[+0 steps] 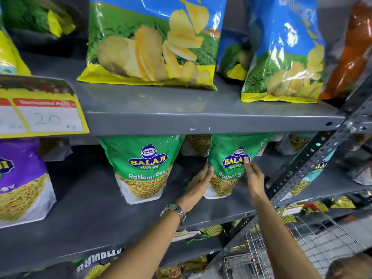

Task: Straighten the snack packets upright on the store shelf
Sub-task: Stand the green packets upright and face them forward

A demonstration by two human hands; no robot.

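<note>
Two green Ratlami Sev packets stand on the grey middle shelf (100, 214). The right green packet (227, 158) stands upright between my hands. My left hand (198, 183), with a wristwatch on that arm, lies flat against the packet's left edge. My right hand (254, 179) rests with straight fingers on its front right side, near the logo. The left green packet (144, 168) stands upright and untouched, a little apart from my left hand. More packets behind them are mostly hidden.
Blue and green chip bags (153, 39) (285, 53) stand on the upper shelf, with an orange bag (350, 55) at the right. A purple sev packet (22, 178) stands at the left under a yellow price tag (46, 115). A wire basket (261, 256) sits at lower right beside the perforated upright (314, 156).
</note>
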